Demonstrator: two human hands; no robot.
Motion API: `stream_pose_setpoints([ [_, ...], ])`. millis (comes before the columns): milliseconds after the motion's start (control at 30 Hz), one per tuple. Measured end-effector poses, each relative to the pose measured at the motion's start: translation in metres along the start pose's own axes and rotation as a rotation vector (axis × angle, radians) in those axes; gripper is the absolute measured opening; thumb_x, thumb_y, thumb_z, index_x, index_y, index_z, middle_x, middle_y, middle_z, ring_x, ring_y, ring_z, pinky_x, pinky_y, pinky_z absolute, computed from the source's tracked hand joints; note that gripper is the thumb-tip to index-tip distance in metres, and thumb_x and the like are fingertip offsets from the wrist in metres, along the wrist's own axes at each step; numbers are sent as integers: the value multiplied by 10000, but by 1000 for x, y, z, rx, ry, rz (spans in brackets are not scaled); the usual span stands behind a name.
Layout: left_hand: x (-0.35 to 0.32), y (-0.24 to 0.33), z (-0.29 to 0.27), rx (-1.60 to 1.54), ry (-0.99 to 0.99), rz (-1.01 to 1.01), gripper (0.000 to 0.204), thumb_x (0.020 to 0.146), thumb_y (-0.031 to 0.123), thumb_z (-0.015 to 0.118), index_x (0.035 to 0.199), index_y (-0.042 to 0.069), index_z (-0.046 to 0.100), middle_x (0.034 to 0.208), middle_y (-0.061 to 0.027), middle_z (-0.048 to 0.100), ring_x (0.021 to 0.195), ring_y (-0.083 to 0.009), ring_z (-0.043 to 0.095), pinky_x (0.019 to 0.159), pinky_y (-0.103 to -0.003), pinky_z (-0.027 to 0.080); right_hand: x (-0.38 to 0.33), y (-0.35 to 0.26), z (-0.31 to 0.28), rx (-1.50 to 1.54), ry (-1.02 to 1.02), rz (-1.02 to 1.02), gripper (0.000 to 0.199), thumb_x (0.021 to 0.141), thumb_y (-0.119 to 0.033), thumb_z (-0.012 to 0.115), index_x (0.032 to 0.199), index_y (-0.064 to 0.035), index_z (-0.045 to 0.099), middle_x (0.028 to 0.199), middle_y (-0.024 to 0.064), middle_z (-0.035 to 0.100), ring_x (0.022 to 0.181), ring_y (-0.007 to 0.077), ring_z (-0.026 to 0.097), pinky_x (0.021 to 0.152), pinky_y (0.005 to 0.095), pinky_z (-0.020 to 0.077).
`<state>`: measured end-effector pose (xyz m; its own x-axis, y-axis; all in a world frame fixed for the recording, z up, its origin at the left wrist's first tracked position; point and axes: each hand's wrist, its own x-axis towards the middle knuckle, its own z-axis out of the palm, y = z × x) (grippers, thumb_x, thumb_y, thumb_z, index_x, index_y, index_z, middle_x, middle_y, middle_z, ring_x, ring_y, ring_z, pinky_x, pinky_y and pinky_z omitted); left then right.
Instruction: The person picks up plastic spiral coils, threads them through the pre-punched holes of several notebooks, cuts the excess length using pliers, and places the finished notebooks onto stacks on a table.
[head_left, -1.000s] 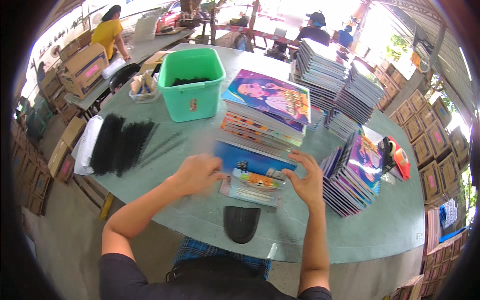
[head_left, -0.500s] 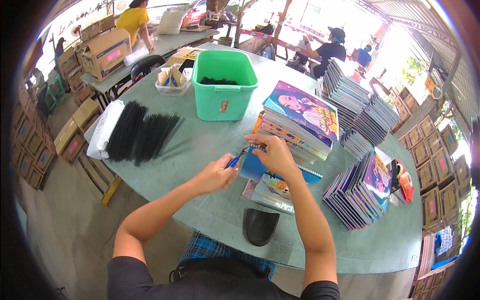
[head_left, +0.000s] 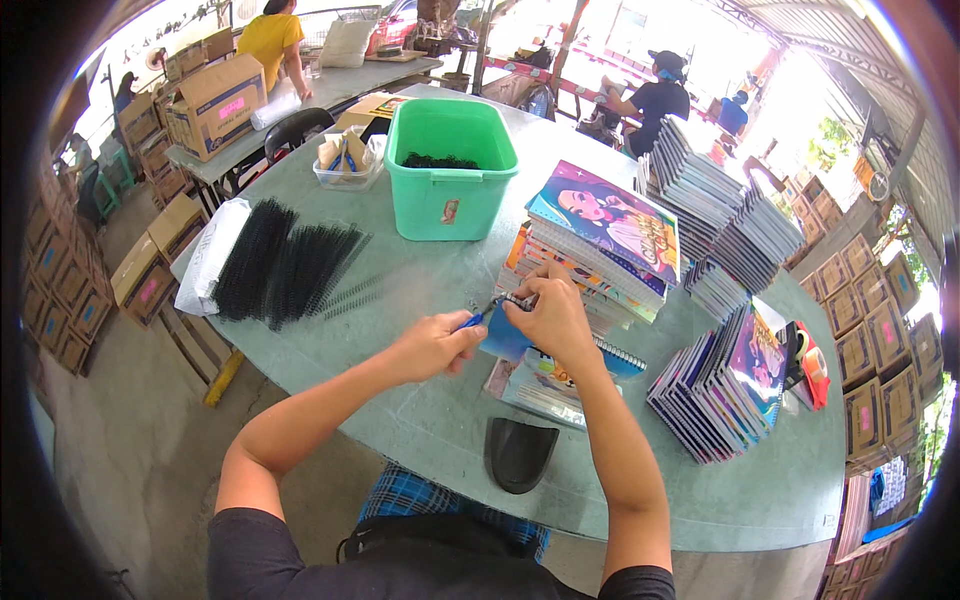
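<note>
Both grips [head_left: 437, 347] [head_left: 552, 314] by notebook's coiled edge [head_left: 622, 357]

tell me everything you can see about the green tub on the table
The light green, plastic-looking, open-topped tub stands upright on the grey-green table, left of a stack of colourful notebooks. It is deep and roughly rectangular, with rounded corners, walls narrowing downward, a thick rim and a small reddish sticker on its near wall. Curly black pieces lie inside.

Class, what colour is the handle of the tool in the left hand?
Blue; the handle shows best in the head view, poking out of the left hand.
</note>
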<state>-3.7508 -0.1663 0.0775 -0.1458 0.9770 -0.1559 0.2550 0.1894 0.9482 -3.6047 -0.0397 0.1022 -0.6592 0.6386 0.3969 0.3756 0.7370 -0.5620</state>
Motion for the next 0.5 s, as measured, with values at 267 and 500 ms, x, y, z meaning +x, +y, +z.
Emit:
stream_pose_setpoints([
  [267, 12, -15, 12, 594, 249, 371, 269, 895, 260, 522, 1049, 40, 527, 883, -89, 596, 788, -181, 590, 716, -345, 470, -4, -3, 4, -9, 53, -12, 175, 666, -65, 709, 795, 37, 651, 908, 118, 558, 739, 248, 565, 670, 335, 462],
  [500, 22, 8, -17, -202, 167, 194, 205, 856, 172, 615, 963, 2, 572, 795, -29, 589, 730, -91, 539, 663, -249, 439, -10, -7, 10, 16, -77, -139, 185, 680, -41, 679, 854, 19, 656, 1001, 149, 581, 858, 298, 597, 765, 369, 481],
])
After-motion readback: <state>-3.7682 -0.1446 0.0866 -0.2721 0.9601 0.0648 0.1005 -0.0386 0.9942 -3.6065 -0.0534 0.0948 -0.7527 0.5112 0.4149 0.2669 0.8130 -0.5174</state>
